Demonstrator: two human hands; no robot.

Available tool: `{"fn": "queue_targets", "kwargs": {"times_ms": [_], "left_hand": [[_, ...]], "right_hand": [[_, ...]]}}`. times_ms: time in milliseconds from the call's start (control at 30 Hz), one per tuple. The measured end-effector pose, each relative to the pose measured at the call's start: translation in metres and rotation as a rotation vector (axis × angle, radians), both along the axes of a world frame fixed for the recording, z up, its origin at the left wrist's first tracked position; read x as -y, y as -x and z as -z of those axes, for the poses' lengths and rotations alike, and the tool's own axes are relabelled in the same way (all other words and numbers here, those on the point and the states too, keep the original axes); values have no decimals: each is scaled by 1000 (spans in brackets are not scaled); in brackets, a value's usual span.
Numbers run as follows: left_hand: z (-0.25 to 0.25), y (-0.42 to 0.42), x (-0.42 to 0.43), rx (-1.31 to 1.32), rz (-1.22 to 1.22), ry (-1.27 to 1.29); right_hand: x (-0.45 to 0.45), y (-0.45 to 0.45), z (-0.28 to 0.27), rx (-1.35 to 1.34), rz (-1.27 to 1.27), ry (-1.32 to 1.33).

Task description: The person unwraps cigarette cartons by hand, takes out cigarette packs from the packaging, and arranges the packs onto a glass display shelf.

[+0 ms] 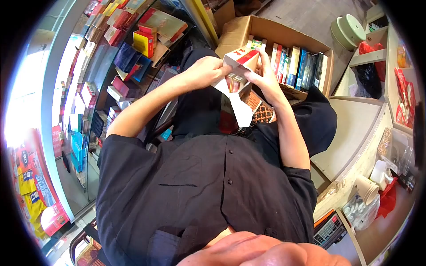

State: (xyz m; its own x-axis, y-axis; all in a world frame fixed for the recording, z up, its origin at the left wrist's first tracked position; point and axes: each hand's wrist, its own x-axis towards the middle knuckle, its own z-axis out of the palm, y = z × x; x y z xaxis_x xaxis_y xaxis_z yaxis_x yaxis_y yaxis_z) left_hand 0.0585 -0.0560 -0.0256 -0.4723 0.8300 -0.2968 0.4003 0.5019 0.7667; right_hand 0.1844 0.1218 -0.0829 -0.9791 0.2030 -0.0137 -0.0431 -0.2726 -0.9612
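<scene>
A red-and-white cardboard carton (pixel 243 57) is held over my lap, between my two hands. Its near end is opened out, and a long white flap (pixel 239 111) hangs down from it. Inside the opening, the ends of small brown-and-red packs (pixel 234 83) show. My left hand (pixel 207 71) grips the carton's left side, fingers bent at the edge of the opening. On the other side, my right hand (pixel 265 76) is closed round it, with the thumb by the opening and the fingers behind. Parts of the fingers are hidden by the carton.
Beyond my hands stands a large brown cardboard box (pixel 262 27) packed with upright cartons (pixel 297 66). A glass display case (pixel 100 80) with many packs is at my left. To the right are wooden shelves (pixel 377 57), paper cups (pixel 366 189) and a calculator (pixel 329 230).
</scene>
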Motion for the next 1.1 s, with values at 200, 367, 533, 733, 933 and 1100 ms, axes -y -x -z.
{"fn": "queue_targets", "kwargs": {"times_ms": [200, 367, 533, 733, 933, 1100], "left_hand": [[-21, -20, 5, -883, 31, -469], [-16, -51, 0, -865, 192, -386], [-11, -44, -3, -784, 229, -208], [-4, -46, -4, -855, 261, -34], [5, -44, 0, -847, 205, -80], [5, -41, 0, -762, 176, -79]], "right_hand": [[10, 4, -11, 74, 154, -56], [14, 6, -5, 73, 187, -100], [9, 6, -4, 63, 84, -80], [14, 6, -10, 52, 85, -52], [12, 13, 14, 61, 65, -33], [18, 14, 8, 63, 108, -128]]}}
